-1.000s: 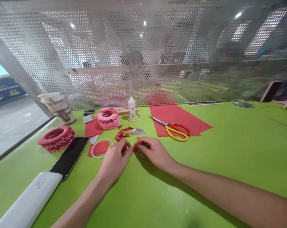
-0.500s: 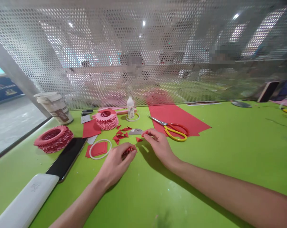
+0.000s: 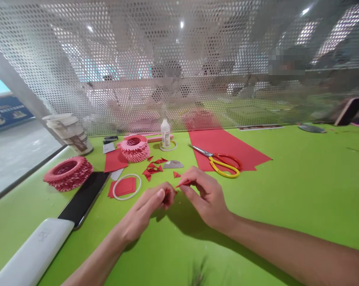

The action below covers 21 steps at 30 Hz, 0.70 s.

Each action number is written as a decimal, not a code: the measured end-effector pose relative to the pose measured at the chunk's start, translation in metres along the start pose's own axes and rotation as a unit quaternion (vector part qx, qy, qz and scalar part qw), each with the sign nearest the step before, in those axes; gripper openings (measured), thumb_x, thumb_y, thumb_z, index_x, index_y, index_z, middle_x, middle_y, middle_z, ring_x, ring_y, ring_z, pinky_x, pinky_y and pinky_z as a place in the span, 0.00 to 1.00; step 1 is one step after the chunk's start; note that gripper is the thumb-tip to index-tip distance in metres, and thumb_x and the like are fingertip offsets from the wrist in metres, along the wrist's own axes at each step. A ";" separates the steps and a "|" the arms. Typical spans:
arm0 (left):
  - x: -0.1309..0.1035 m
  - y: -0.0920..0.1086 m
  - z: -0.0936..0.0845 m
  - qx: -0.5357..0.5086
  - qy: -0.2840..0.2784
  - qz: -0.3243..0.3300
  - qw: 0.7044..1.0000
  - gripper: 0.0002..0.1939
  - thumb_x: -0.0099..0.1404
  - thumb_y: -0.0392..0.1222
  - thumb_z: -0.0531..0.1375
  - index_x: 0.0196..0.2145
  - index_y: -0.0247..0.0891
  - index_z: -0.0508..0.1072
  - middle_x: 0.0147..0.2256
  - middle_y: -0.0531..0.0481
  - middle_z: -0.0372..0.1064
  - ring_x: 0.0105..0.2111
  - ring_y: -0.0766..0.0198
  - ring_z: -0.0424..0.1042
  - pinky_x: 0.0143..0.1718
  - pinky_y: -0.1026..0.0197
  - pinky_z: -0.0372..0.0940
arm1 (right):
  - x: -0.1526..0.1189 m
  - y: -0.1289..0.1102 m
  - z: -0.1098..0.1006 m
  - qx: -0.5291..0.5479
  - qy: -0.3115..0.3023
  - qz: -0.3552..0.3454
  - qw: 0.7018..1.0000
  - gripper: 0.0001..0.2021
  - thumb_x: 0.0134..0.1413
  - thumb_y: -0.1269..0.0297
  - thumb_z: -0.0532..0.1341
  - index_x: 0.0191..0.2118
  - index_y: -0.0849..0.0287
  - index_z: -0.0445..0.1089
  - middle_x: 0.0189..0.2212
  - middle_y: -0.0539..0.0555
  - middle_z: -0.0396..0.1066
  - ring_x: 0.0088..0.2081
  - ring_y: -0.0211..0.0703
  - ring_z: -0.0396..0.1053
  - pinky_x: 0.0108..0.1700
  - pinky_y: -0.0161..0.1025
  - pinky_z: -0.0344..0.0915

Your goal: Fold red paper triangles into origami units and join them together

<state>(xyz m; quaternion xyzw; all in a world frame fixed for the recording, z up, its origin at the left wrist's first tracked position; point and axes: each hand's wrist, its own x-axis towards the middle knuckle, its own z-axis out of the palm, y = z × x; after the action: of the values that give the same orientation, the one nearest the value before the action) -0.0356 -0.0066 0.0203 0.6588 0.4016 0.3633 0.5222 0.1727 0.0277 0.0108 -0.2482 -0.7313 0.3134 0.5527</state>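
Note:
My left hand is closed around red folded paper pieces, mostly hidden by its fingers. Close beside it, my right hand pinches a small red folded paper triangle between thumb and fingers. A single red triangle lies on the green table just beyond the hands. Several more folded red triangles are heaped behind my left hand, next to a grey half-round piece. Red paper squares lie under a white ring to the left.
Scissors rest on a large red paper sheet. A white bottle stands at the back. Pink and red paper rings, a phone, a white case and a cup occupy the left. A perforated screen rises behind.
My right hand has lifted a red triangle off the table and brought it nearer, beside my left hand. My left hand has turned and moved slightly right, still holding its paper pieces.

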 end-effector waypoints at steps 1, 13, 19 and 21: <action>-0.001 0.001 -0.001 0.011 0.000 0.003 1.000 0.25 0.80 0.62 0.48 0.36 0.40 0.70 0.34 0.49 0.65 0.35 0.59 0.62 0.39 0.57 0.60 | -0.001 -0.002 0.000 -0.005 -0.004 -0.016 1.000 0.04 0.69 0.69 0.63 0.41 0.53 0.74 0.35 0.52 0.75 0.37 0.46 0.72 0.39 0.42 0.70; -0.012 -0.004 -0.005 0.152 -0.001 -0.019 0.988 0.26 0.78 0.64 0.48 0.47 0.44 0.76 0.45 0.46 0.77 0.46 0.52 0.72 0.52 0.55 0.70 | -0.004 -0.008 0.003 -0.027 -0.023 -0.076 0.996 0.08 0.69 0.73 0.62 0.43 0.51 0.72 0.34 0.52 0.75 0.37 0.48 0.73 0.39 0.45 0.71; -0.015 -0.004 -0.004 0.140 0.008 -0.031 0.990 0.30 0.76 0.68 0.49 0.51 0.44 0.79 0.50 0.43 0.79 0.49 0.49 0.73 0.55 0.51 0.71 | -0.006 -0.006 0.003 -0.030 -0.035 -0.064 0.997 0.07 0.69 0.74 0.61 0.43 0.53 0.72 0.35 0.52 0.74 0.38 0.46 0.72 0.41 0.44 0.70; -0.018 -0.005 -0.002 0.121 0.029 -0.062 0.990 0.31 0.75 0.69 0.51 0.57 0.45 0.78 0.57 0.43 0.77 0.56 0.46 0.72 0.63 0.47 0.67 | -0.006 -0.006 0.003 -0.031 -0.038 -0.068 0.996 0.07 0.69 0.74 0.61 0.43 0.53 0.72 0.35 0.52 0.74 0.38 0.45 0.72 0.42 0.43 0.70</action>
<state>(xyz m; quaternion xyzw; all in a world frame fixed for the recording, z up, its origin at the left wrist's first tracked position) -0.0459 -0.0217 0.0148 0.6796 0.4981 0.2981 0.4485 0.1718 0.0187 0.0103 -0.2027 -0.7760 0.2615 0.5370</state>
